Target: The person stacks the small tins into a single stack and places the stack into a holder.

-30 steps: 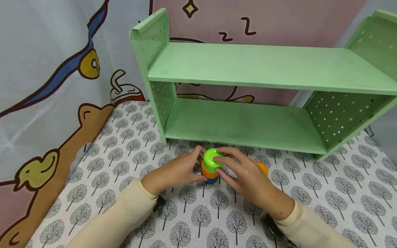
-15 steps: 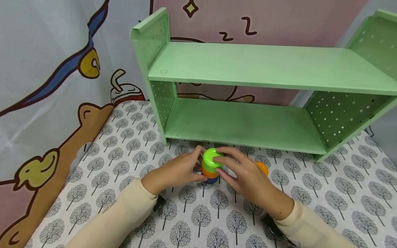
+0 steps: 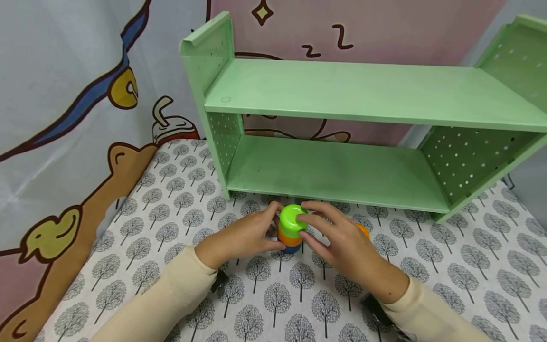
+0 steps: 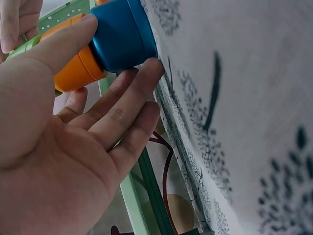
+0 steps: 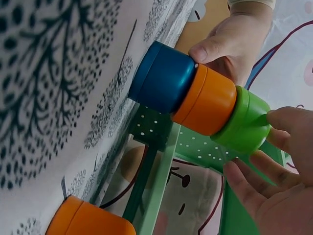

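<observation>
A stack of toy cups stands upright on the cloth: a blue cup (image 3: 292,249) at the bottom, an orange cup (image 5: 208,100) in the middle, a green cup (image 3: 292,220) on top. From the left my left hand (image 3: 243,235) holds the lower stack, thumb across the orange and blue cups, fingers around the other side near the blue cup's base (image 4: 122,36). On the right my right hand (image 3: 342,242) has thumb and fingertips at the green cup's edge; some of its fingers (image 5: 239,183) stand apart from the cup.
A second orange cup (image 3: 364,230) sits right of the stack, partly hidden behind the right hand. The green two-tier shelf (image 3: 342,171) stands just behind on the tree-patterned cloth (image 3: 273,308). A printed curtain (image 3: 64,85) hangs at the left.
My right hand has shifted slightly right, its fingertips now covering less of the green cup and its back more of the second orange cup. The left hand and stack look unmoved.
</observation>
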A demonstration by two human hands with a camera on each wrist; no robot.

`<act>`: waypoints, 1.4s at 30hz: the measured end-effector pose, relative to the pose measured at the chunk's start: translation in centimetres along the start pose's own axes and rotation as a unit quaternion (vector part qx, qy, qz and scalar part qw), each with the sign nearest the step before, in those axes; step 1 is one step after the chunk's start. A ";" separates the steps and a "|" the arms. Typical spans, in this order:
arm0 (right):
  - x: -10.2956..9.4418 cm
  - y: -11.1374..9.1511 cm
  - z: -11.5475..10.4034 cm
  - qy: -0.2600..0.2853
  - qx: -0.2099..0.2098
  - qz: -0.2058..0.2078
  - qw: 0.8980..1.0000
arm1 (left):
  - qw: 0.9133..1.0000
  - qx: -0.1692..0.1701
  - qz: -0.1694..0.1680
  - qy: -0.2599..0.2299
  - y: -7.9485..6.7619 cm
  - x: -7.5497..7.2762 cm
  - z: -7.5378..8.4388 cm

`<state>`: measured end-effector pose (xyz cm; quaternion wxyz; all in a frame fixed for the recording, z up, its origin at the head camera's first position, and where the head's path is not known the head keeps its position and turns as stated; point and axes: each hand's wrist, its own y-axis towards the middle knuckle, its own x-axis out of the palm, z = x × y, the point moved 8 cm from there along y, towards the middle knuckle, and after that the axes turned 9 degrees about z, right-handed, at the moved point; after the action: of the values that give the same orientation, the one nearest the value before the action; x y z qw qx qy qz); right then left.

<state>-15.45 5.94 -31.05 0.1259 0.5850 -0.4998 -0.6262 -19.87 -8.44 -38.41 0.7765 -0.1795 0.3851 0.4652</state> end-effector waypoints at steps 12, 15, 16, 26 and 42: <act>-0.9 -0.2 0.4 -0.018 0.011 -0.011 1.000 | 1.000 -0.011 -0.005 -0.016 0.1 0.2 -0.2; -1.0 -0.4 0.8 -0.023 0.026 -0.024 0.999 | 1.000 -0.012 -0.007 -0.017 0.1 0.3 -0.2; -1.0 -0.4 1.0 -0.024 0.031 -0.028 0.999 | 1.000 -0.011 -0.006 -0.016 0.1 0.3 -0.2; -1.4 -0.4 1.4 -0.032 0.039 -0.029 0.998 | 1.000 -0.020 -0.005 -0.018 0.2 0.3 -0.3; -2.2 -1.2 1.8 -0.056 0.036 -0.026 0.997 | 1.000 -0.025 -0.003 -0.016 0.0 0.2 -0.3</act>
<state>-15.89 8.96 -30.96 0.0602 0.5664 -0.5125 -0.6426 -19.91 -8.52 -38.78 0.7791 -0.1926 0.3608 0.4752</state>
